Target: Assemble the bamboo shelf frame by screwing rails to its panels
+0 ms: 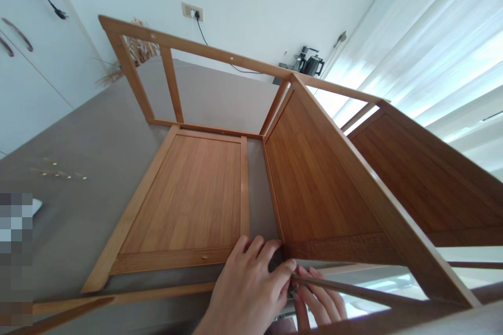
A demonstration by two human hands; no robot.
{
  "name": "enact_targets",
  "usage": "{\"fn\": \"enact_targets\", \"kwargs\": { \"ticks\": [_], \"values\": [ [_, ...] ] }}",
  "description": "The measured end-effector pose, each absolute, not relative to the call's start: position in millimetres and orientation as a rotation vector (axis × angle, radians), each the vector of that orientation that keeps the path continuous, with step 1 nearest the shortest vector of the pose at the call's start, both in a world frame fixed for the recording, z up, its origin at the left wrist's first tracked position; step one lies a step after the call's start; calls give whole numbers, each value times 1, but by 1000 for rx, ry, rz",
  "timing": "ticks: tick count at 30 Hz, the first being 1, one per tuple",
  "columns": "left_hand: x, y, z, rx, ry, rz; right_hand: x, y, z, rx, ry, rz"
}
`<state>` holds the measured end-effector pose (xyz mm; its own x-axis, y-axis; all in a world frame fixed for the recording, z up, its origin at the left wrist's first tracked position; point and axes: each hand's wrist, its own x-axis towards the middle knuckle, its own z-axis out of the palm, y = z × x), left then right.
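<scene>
Frame [196, 46], ahead of left hand [251, 280] and right hand [322, 303], looks mostly assembled: low panel [188, 188], upright panel [314, 178] in place. Left hand clamped on rail [346, 288] end beside it; right hand at same rail, grip unclear. Work there seems unfinished.

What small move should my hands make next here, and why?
Perhaps steady the thin wooden bar with your left hand while your right hand adjusts the small shiny piece: both hands are at the bar, and that piece shows between them.
</scene>
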<state>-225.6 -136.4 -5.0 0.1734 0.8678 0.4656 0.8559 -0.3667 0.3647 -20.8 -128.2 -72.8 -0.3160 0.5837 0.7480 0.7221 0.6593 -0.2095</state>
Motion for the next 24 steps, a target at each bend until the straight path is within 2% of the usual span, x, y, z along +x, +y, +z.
{"fn": "enact_targets", "kwargs": {
  "ticks": [5, 10, 18, 24],
  "values": [
    [-221, -137, -14, 2505, 1787, 1038, -29, -138, -56, -1006, -1989, -191],
    [-216, -143, -2, 2349, 1859, 987, -40, -142, -35, -997, -2017, -82],
    [-223, -143, -5, 2552, 1810, 843, -39, -145, -42, -1023, -1963, 18],
    [-230, -137, -8, 2659, 1680, 851, -43, -138, -29, -1024, -1915, 19]
  ]
}}
